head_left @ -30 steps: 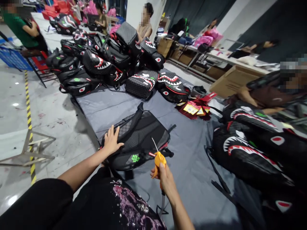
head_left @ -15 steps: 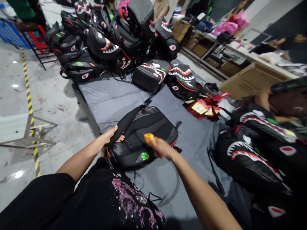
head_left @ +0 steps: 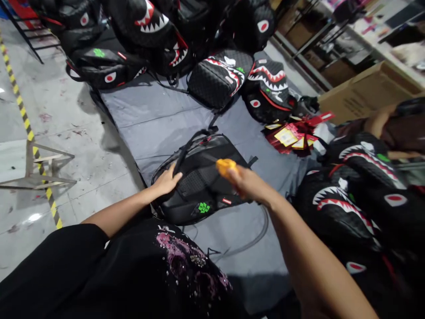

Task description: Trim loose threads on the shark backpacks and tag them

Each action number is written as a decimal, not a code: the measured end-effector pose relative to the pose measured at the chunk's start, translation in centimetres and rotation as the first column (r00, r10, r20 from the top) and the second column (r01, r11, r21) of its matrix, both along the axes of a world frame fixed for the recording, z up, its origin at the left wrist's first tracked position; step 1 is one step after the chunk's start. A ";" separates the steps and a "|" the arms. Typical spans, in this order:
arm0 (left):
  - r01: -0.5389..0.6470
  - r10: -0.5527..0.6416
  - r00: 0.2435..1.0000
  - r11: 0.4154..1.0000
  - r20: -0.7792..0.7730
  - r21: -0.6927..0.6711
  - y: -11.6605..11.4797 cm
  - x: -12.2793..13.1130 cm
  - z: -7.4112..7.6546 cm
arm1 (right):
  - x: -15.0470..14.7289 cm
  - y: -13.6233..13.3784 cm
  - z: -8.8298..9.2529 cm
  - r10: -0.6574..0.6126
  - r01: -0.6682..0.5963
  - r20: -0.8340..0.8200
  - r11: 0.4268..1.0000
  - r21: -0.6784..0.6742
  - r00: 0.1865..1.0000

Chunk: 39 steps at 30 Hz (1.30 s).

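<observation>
A black backpack (head_left: pixel 202 177) lies back-side up on the grey mat (head_left: pixel 156 115) in front of me, with a green logo near its lower edge. My left hand (head_left: pixel 168 180) rests on its left side, fingers closed around the base of a shoulder strap. Over the middle of the bag, my right hand (head_left: pixel 245 184) is closed on an orange-handled tool (head_left: pixel 226 166). A thin cable (head_left: pixel 252 239) runs from that hand across the mat. The tool's tip is blurred.
Several black shark-mouth backpacks (head_left: pixel 219 77) are piled at the back, and more of them (head_left: pixel 348 199) lie at my right. Red and yellow tags (head_left: pixel 292 135) lie on the mat. A cardboard box (head_left: pixel 365 91) stands at the right, where another person's arm (head_left: pixel 381 119) shows. A metal frame (head_left: pixel 36 170) stands on the floor to the left.
My right hand has carried the orange tool forward and up over the backpack. My left hand shifted onto the strap's base. The view tilted down.
</observation>
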<state>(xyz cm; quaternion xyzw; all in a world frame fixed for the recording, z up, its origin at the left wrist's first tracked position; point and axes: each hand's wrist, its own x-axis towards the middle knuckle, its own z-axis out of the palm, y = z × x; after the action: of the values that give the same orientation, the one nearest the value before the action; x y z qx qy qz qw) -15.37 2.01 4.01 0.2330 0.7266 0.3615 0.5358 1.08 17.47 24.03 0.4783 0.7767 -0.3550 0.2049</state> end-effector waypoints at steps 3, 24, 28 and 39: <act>0.341 -0.242 0.804 0.936 -0.544 0.087 -0.9 2.1 0.9 | 1.9 0.6 1.7 0.032 -0.028 0.054 0.997 -0.066 0.998; 0.163 -0.166 0.980 0.986 0.109 0.031 0.5 6.5 0.9 | 13.3 -7.0 5.8 -0.166 0.207 0.251 0.967 -0.148 0.954; 0.243 -0.225 0.965 0.960 -0.137 0.138 -0.1 9.9 2.0 | 13.1 -7.1 5.1 -0.175 0.162 0.242 0.984 0.072 0.954; 0.295 -0.060 0.875 0.853 -0.481 0.430 -1.5 5.4 3.3 | 15.7 -14.0 0.3 -0.271 0.236 0.245 0.958 0.166 0.931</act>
<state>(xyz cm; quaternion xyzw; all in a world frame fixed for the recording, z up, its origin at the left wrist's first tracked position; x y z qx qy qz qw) -9.98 0.53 7.28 0.5062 0.6891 0.4174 0.3077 16.81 3.43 24.37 0.6305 0.6959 -0.2586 0.2267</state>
